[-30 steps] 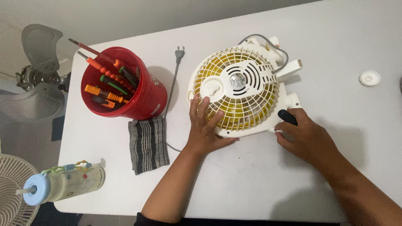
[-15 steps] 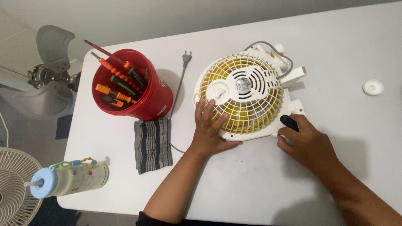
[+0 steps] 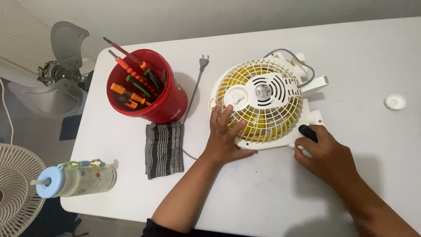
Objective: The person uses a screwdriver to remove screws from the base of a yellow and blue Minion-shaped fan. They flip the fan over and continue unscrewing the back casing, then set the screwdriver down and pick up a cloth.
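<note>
The white desk (image 3: 272, 193) carries everything, its bare near half left as room for the forearms; beyond its left edge stand two other fans, a grey one with bare blades (image 3: 61, 57) and a white wire guard (image 3: 15, 188) low down, both off the desk and well apart from the hands.

The small white fan (image 3: 263, 103) lies face down near the middle of the desk, its rear grille up and yellow blades showing through the wires; laid flat like this it cannot roll, and its back and rim are open to the hands; its grey cord loops round the far side and runs to a plug (image 3: 203, 61) lying beside the bucket.

The red bucket (image 3: 169, 105) stands upright left of the fan, holding screwdrivers (image 3: 131, 83) handles up, within reach; a striped grey cloth (image 3: 164, 149) lies flat just in front of it; a pale bottle with a blue cap (image 3: 76, 180) lies on its side near the left corner.

The left hand (image 3: 223, 138) lies on the near left of the grille, its grip spread, fingers splayed flat over the wires, seemingly to pin the fan down; the right hand (image 3: 324, 153) is pinched round a black-handled tool (image 3: 308, 132) at the fan's near right corner; its tip is hidden.

A small white round cap (image 3: 395, 102) rests alone far right.
</note>
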